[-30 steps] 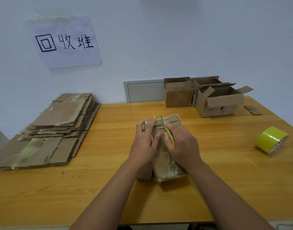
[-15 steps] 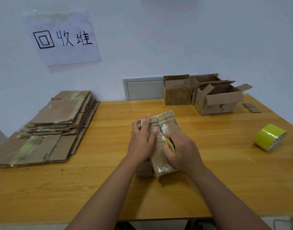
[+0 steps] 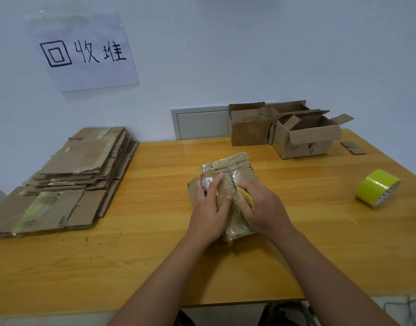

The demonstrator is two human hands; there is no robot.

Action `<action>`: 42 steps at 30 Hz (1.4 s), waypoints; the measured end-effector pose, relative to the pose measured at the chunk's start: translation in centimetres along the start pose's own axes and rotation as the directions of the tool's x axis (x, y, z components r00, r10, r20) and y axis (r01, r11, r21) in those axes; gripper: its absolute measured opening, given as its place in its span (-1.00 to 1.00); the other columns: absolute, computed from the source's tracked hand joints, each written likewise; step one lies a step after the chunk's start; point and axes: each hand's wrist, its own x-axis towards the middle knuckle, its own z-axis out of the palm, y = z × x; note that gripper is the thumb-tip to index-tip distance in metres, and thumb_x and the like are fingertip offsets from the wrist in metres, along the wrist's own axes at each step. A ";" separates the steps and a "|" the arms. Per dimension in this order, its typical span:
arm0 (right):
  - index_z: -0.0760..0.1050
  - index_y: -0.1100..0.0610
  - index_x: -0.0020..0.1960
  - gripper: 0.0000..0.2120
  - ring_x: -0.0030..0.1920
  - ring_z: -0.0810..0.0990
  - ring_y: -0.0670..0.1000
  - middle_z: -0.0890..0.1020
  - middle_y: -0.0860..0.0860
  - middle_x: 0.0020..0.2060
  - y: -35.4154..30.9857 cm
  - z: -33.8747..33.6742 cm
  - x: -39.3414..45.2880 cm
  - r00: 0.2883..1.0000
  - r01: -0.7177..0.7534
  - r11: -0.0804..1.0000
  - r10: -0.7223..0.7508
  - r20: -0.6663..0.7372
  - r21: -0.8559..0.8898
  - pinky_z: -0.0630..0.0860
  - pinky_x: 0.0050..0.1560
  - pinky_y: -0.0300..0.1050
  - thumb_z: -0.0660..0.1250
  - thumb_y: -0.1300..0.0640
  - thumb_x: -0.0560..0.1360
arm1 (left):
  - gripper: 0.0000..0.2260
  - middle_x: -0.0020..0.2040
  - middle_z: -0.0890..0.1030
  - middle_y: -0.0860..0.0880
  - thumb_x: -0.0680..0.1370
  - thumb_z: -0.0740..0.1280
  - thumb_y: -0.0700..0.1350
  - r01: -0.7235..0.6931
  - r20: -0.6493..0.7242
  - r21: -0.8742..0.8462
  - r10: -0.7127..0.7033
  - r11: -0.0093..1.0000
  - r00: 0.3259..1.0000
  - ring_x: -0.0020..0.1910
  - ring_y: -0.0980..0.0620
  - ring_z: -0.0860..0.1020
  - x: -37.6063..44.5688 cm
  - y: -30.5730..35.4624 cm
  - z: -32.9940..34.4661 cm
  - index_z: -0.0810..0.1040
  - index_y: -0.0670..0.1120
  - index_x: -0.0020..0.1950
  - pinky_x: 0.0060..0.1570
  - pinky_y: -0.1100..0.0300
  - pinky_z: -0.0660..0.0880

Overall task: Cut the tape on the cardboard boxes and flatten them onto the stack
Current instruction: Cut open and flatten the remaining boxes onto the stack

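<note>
Fingers: right hand point(image 3: 264, 205) clenched round yellow cutter point(image 3: 247, 198), left hand point(image 3: 210, 208) flat, pressing box point(image 3: 228, 184). Tape seam runs lengthwise away, between hands; right nearer.

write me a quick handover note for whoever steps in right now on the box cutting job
Left hand: fingers laid flat on the taped box at table centre, steadying it.
Right hand: grip closed round the yellow cutter, blade at the tape seam on top of the box.
Done: a stack of flattened boxes lies at the table's left end.
Left: finish this cut, flatten the box onto the stack, then do the open boxes at the back right.
A yellow tape roll lies at the far right.
</note>
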 end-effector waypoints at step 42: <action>0.46 0.02 0.37 -0.69 -0.15 0.57 -0.24 0.63 -0.18 -0.05 -0.8 0.0 -1.5 0.895 -0.254 0.862 0.381 -0.231 0.439 0.49 -0.16 -0.20 0.15 0.02 0.68 | -0.48 0.48 0.09 0.15 0.52 0.19 0.20 0.139 -0.267 -0.129 -0.169 0.982 0.949 0.31 0.10 0.30 -0.5 2.7 -3.3 0.28 0.24 0.49 0.21 0.10 0.34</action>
